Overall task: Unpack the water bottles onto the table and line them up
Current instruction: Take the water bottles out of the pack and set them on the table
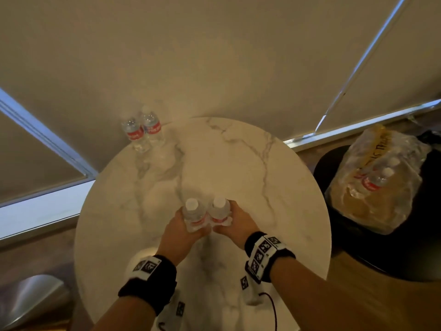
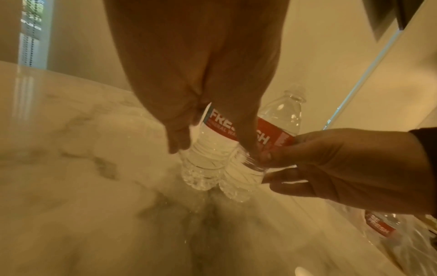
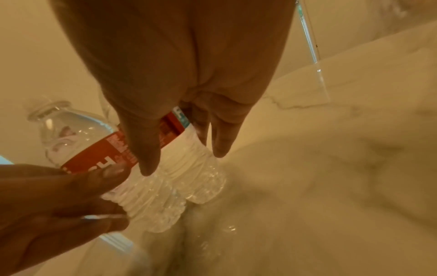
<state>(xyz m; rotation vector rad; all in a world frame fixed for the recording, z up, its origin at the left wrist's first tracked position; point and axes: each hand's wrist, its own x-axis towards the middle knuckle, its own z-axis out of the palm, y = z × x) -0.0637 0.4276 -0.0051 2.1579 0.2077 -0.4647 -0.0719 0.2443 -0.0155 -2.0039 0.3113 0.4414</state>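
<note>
Left hand (image 1: 188, 226) grips one water bottle (image 1: 193, 215), right hand (image 1: 235, 223) grips a second bottle (image 1: 219, 211), touching side by side above the marble table (image 1: 238, 163) near-center, two more bottles (image 1: 142, 130) standing far left, plastic pack (image 1: 379, 185) right; wrist views show red labels.

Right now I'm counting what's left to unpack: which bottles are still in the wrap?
The bottles in the plastic wrap on the black seat right of the table. Two others stand at the table's far-left edge; each hand holds one.
</note>
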